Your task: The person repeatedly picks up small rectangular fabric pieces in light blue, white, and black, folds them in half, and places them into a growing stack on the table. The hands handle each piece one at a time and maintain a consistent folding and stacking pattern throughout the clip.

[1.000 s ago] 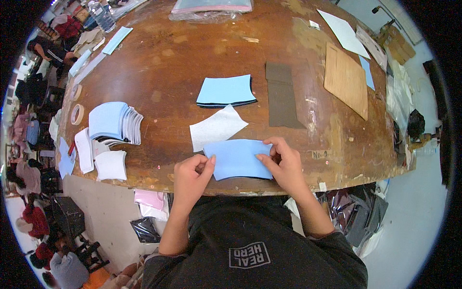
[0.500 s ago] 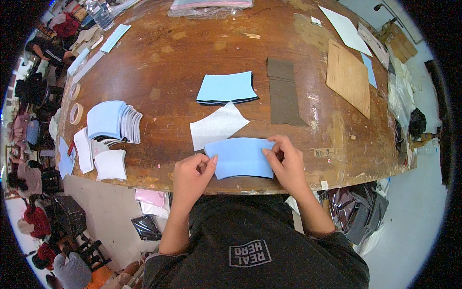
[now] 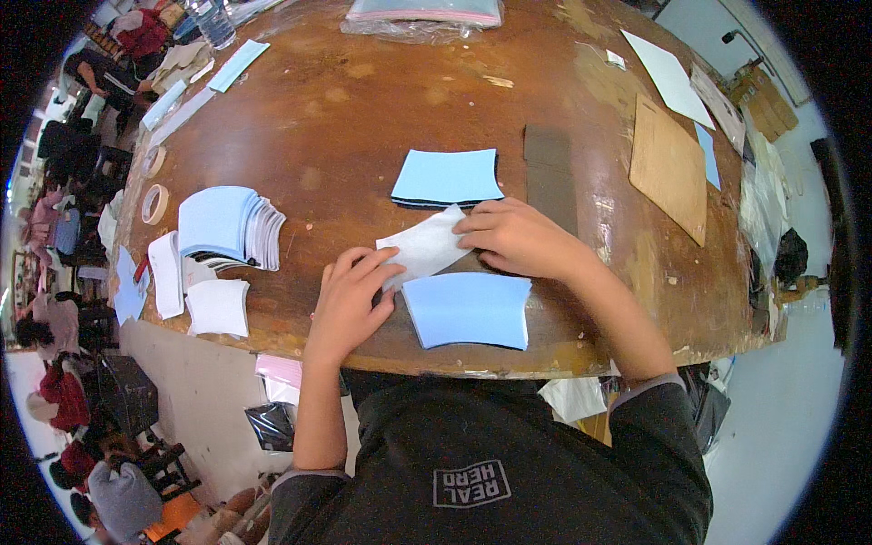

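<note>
A thin white cloth-like piece (image 3: 420, 245) lies slantwise on the table in front of me. My left hand (image 3: 350, 295) touches its left edge, fingertips bent over it and thumb apart. Over its right tip, my right hand (image 3: 522, 238) has its fingers curled and pressed together on the piece; the thumb is mostly hidden. Just below, near the table edge, rests a curved light-blue panel stack (image 3: 468, 311), with neither hand on it. Beyond the white piece sits another light-blue stack (image 3: 445, 175) with dark lower layers, close to my right fingers.
Left on the wooden table (image 3: 318, 118) stand a fanned blue-and-white panel stack (image 3: 218, 222), white pieces (image 3: 218, 307) and a tape roll (image 3: 154, 204). A dark brown strip (image 3: 549, 168) lies right of centre, with a wooden board (image 3: 668, 168) beyond. A plastic-wrapped pack (image 3: 422, 14) is at the far edge.
Both hands have let go of the near light-blue stack and moved up to the white piece, the right hand reaching across to its right tip. The whole view has shifted slightly.
</note>
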A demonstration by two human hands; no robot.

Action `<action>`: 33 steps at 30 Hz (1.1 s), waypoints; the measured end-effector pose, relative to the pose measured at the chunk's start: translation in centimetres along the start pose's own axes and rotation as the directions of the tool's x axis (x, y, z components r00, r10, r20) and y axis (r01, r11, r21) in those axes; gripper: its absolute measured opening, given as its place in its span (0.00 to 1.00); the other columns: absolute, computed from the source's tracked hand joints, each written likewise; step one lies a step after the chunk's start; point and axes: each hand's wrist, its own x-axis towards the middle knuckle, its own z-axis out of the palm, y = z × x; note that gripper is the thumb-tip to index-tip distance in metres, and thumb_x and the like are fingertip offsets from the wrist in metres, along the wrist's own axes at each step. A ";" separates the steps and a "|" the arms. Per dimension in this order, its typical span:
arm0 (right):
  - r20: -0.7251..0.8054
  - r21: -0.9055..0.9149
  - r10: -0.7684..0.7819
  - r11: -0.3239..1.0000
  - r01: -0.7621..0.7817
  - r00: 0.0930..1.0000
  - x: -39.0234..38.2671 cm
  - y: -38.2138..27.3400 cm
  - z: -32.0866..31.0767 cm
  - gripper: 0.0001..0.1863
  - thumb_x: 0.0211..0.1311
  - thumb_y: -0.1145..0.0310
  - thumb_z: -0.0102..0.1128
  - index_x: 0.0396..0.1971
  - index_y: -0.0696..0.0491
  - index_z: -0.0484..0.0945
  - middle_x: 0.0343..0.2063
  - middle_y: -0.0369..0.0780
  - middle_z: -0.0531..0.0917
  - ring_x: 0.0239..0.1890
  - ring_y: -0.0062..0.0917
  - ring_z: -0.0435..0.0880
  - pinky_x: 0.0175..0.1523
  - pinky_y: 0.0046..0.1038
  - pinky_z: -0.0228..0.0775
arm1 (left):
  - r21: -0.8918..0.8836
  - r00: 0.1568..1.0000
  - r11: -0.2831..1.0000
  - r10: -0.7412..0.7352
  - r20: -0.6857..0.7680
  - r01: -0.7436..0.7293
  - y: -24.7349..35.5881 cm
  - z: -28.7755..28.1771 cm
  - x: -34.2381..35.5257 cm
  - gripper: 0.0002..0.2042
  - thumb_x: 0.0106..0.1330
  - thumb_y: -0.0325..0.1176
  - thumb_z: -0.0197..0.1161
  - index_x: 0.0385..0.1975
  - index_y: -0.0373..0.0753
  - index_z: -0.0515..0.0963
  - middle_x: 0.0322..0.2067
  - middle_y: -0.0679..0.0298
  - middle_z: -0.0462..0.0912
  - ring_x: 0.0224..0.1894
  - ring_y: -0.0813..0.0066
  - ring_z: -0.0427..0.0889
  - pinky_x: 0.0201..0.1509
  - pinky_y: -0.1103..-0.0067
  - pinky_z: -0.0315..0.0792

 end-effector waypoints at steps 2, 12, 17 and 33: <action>0.035 -0.116 -0.043 0.992 0.047 0.998 0.4 0.5 0.7 0.12 0.50 0.72 0.68 0.37 0.55 0.84 0.43 0.38 0.85 0.48 0.35 0.82 0.54 0.36 0.75 | 0.066 0.999 0.998 0.022 0.033 -0.024 -0.4 -0.2 0.4 0.14 0.59 0.28 0.64 0.46 0.42 0.81 0.54 0.65 0.81 0.54 0.58 0.76 0.57 0.66 0.69; -0.145 0.013 0.095 0.996 -0.094 0.985 0.3 0.9 2.2 0.09 0.56 0.65 0.67 0.26 0.54 0.78 0.28 0.43 0.81 0.36 0.40 0.82 0.44 0.41 0.74 | -0.069 1.000 0.997 -0.026 -0.008 0.025 -0.9 0.4 2.6 0.15 0.61 0.37 0.68 0.46 0.41 0.81 0.47 0.60 0.83 0.53 0.57 0.77 0.56 0.64 0.68; -0.149 0.270 0.265 0.938 -0.219 0.953 0.9 -0.3 0.5 0.10 0.58 0.66 0.67 0.27 0.55 0.78 0.27 0.44 0.83 0.34 0.40 0.84 0.45 0.39 0.75 | -0.068 1.000 0.998 0.010 -0.019 -0.011 -0.5 0.5 3.8 0.15 0.59 0.38 0.70 0.44 0.40 0.82 0.44 0.59 0.84 0.51 0.57 0.79 0.55 0.64 0.69; -0.362 0.587 0.624 0.730 -0.350 0.693 -0.7 -1.2 -2.2 0.06 0.60 0.72 0.68 0.34 0.57 0.82 0.31 0.39 0.86 0.35 0.21 0.84 0.42 0.25 0.75 | -0.209 0.934 0.978 -0.081 -0.347 0.007 -2.6 1.2 3.7 0.06 0.54 0.24 0.71 0.32 0.36 0.85 0.34 0.59 0.88 0.39 0.62 0.87 0.44 0.73 0.78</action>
